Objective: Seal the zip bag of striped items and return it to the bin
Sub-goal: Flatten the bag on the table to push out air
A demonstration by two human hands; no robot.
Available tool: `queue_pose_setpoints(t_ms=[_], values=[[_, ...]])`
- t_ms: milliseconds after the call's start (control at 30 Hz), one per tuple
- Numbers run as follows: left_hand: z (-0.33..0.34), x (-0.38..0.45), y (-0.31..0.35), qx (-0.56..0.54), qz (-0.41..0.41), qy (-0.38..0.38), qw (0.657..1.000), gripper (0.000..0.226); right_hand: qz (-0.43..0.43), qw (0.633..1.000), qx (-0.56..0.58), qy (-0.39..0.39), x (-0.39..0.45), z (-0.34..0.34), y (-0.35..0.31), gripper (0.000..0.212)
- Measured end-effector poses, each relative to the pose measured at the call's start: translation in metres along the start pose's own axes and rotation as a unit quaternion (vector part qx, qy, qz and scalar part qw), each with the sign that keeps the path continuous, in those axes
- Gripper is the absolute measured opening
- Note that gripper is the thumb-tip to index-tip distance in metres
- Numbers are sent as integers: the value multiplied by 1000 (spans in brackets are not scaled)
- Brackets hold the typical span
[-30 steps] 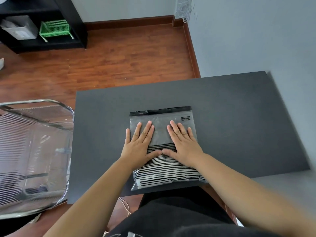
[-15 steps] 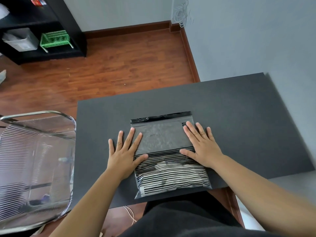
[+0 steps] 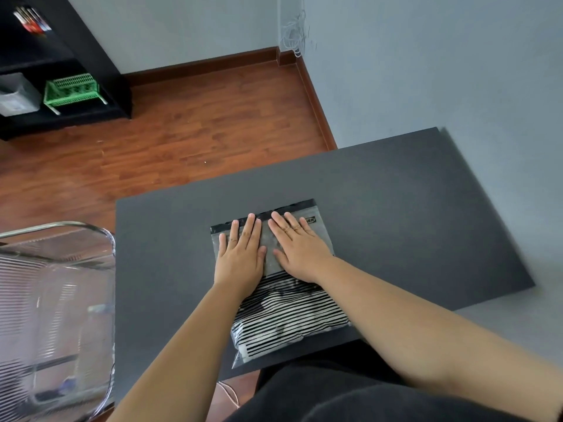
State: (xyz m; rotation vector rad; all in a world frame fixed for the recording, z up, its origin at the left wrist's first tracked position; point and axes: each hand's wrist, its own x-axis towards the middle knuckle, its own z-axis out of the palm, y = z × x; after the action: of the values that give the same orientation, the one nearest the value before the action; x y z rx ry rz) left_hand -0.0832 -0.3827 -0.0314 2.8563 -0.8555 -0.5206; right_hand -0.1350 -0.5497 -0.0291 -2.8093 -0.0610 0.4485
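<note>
Pressing flat on a clear zip bag [image 3: 275, 300] near the front edge of a matte dark table [image 3: 396, 214]

Lying side by side on the bag's upper half, left hand [image 3: 240, 257] and right hand [image 3: 297, 249], fingers straight and spread, holding nothing, fingertips reaching the black seal strip [image 3: 300, 205]; bulging lower down with black-and-white striped fabric [image 3: 289, 318]; overhanging the table edge slightly, perhaps; standing at the left, blurred and cut off, a transparent bin [image 3: 54, 300]; leaving bare tabletop to the right

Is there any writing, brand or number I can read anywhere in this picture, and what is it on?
Small dark label near the zip bag's top right corner, beside the right hand: partly covered and blurred, not readable.
Grey box on the black shelf: a pale patch on its front, too small to read.
No other text shows.
</note>
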Motion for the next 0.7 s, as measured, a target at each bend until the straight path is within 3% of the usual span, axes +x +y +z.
queue_pose_setpoints(t_ms=[700], values=[[9,1,-2,-14,-14,20,1000,58,3,998,-4,57,2,11,3,63]])
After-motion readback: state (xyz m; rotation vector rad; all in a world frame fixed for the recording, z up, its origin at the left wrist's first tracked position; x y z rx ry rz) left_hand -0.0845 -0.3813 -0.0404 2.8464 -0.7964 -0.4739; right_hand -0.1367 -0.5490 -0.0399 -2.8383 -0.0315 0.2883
